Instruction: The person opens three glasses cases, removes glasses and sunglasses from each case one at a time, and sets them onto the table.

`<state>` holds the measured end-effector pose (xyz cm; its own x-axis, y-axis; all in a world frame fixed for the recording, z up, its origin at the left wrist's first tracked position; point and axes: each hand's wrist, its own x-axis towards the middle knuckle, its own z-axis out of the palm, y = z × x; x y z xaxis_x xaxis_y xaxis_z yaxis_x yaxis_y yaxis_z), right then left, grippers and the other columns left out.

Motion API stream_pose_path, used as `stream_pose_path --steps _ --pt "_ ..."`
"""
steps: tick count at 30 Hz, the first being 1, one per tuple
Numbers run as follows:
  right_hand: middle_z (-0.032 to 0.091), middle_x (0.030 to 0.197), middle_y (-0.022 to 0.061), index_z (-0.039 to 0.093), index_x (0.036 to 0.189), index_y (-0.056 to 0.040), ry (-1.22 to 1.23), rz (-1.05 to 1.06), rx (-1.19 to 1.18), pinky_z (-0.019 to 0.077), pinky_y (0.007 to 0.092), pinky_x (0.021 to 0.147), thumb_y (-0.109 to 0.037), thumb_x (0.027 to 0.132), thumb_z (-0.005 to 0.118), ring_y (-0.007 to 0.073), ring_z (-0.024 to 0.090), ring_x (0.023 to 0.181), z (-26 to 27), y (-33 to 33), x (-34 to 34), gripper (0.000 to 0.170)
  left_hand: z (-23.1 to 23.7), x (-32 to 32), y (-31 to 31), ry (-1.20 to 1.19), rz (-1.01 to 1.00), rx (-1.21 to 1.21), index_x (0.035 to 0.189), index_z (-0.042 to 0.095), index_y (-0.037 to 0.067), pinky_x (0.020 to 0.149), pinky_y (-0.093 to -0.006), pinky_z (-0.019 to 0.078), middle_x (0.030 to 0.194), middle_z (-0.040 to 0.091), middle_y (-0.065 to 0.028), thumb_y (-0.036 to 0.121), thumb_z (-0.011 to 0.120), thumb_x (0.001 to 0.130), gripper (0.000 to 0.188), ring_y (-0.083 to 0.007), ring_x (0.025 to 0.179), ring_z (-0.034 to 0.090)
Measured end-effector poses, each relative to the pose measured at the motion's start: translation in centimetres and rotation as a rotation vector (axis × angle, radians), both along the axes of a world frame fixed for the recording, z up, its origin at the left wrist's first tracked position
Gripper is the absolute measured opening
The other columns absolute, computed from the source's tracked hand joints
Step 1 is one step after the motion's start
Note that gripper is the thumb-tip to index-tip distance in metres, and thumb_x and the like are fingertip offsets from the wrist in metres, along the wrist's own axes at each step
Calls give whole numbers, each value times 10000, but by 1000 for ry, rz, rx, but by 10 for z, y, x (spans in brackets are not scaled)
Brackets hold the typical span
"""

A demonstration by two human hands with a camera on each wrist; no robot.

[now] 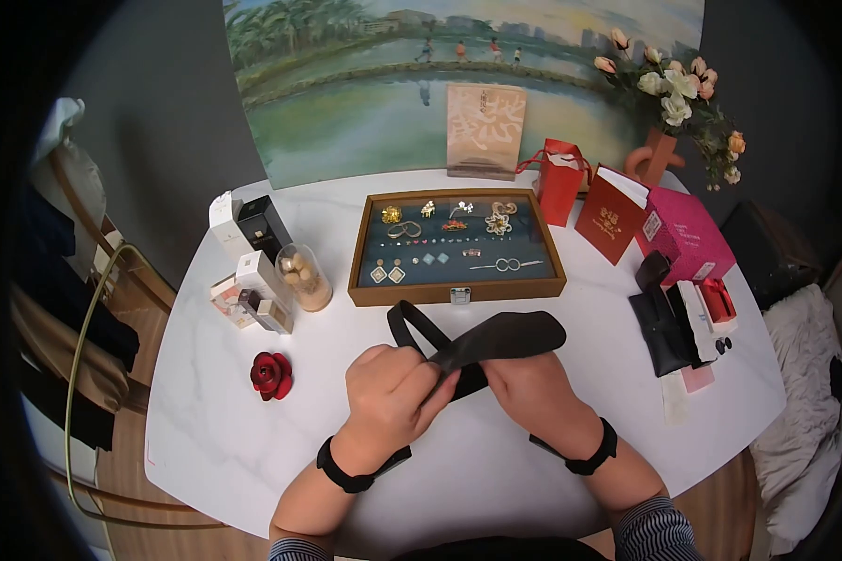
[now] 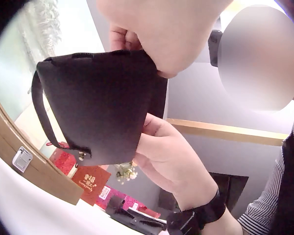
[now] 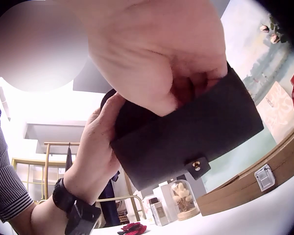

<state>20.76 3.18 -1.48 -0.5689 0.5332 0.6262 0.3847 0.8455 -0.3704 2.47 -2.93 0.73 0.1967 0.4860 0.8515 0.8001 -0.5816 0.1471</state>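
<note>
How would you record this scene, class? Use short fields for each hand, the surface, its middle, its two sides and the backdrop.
Left hand: grips black wristlet pouch
Right hand: also holds it
Surface: white marbled table
Middle: wooden jewellery display case
Left side: red rose ornament, glass dome
Right side: bright pink box
Backdrop: waterside landscape painting

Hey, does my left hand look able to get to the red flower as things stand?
Probably, once it lets go: your left hand grips the black bag, but the red flower lies close by, and nothing seems to stand between them.
</note>
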Motion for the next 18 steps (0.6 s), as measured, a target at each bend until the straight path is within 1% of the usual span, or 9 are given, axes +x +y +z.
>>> stream_pose_path --steps 2,4,6,9,13,15,16,18 --pt "611 890 146 638 949 -25 -39 -1 -3 496 422 719 14 792 595 338 600 813 -2 0 0 168 0 1 -3 13 -28 -45 671 594 50 484 -344 369 617 517 -62 32 736 660 143 -239 516 500" --pt "604 889 151 633 937 -17 -77 -3 -7 497 425 720 22 788 589 342 599 819 -2 -2 -1 160 -1 1 -2 26 -24 -42 669 594 51 487 -334 375 621 525 -57 41 745 650 153 -228 521 508" --pt "595 888 154 625 920 -5 -99 -36 -88 499 427 716 14 777 609 348 596 829 1 -6 0 145 -1 1 -2 42 -37 -78 669 592 51 491 -327 381 621 530 -55 44 747 650 156 -228 522 510" --pt "601 888 149 628 917 -12 -79 -49 -46 502 429 707 -4 769 637 346 598 832 0 -5 0 149 -5 5 -1 22 -72 -66 665 587 52 490 -328 375 610 519 -54 49 748 657 161 -229 514 501" --pt "608 888 136 634 910 -24 -44 -41 -39 506 422 699 -24 762 663 335 603 832 0 -3 -1 150 -3 5 0 9 -65 -48 667 581 50 491 -335 372 611 516 -58 53 746 672 165 -232 515 497" --pt "614 887 119 641 898 -32 -83 -71 -124 507 412 699 -31 768 665 320 605 833 -2 -3 -1 133 -3 4 -2 14 -52 -82 678 584 47 498 -339 377 622 521 -61 54 742 681 158 -240 528 506" --pt "614 887 119 641 898 -32 -83 -72 -124 507 412 699 -31 768 665 320 605 833 -2 -3 0 133 -4 3 0 14 -53 -82 678 584 47 498 -339 377 622 521 -61 54 742 681 158 -240 528 506" --pt "614 884 112 640 894 -34 -88 -69 -96 508 406 696 -40 767 672 313 607 833 -2 -2 0 131 -6 2 3 8 -45 -34 671 576 69 466 -316 353 602 466 -37 117 783 672 213 -211 487 460"
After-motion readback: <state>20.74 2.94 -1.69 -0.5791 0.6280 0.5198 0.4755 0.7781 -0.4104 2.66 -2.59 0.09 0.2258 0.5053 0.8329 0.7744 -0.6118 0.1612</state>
